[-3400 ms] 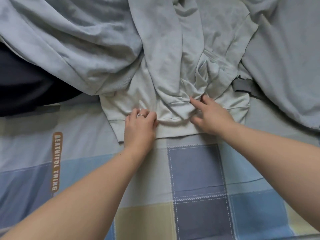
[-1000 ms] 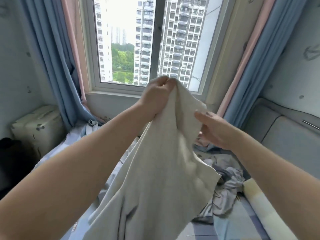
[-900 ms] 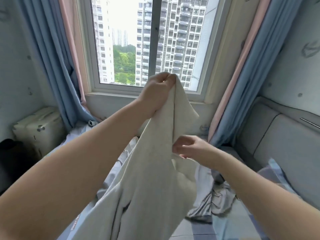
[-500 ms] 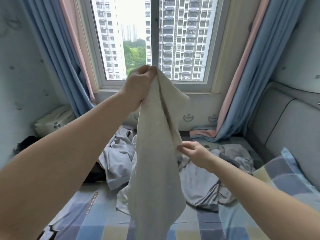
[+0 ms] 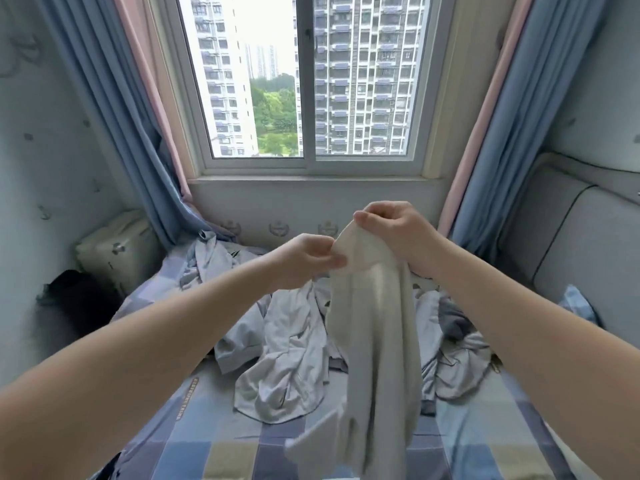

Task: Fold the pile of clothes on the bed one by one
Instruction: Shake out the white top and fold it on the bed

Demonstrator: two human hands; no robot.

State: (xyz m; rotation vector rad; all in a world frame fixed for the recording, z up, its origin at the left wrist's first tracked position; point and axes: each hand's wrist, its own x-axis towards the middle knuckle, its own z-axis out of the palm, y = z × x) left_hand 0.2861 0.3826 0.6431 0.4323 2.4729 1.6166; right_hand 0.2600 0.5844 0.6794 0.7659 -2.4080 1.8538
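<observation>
The cream cloth (image 5: 377,341) hung in the air over the bed (image 5: 214,441). It was long and bunched, and its bottom end was loose near the checked sheet. It was blurry low down, so I could not tell what kind of clothing it was.

Both hands held it by its top edge. The right hand (image 5: 394,233) was the higher one, and its fingers and thumb pinched the very top of the cloth. The left hand (image 5: 308,261) was just beside it, a bit lower, and it pinched the edge on the other side. The two hands were close together, so the cloth was not spread out at all.

Behind the cloth lay the pile of clothes (image 5: 287,341), grey and pale blue things all crumpled in the middle of the bed. None of them looked folded. Past the pile was the window (image 5: 304,81), with blue curtains (image 5: 114,116) on each side.

I think this was the start of folding one piece, when you look for its corners. Next, the hands would need to slide apart along the top edge and pull the cloth wide and flat. Then they would lay it on a bare part of the sheet near the person.
</observation>
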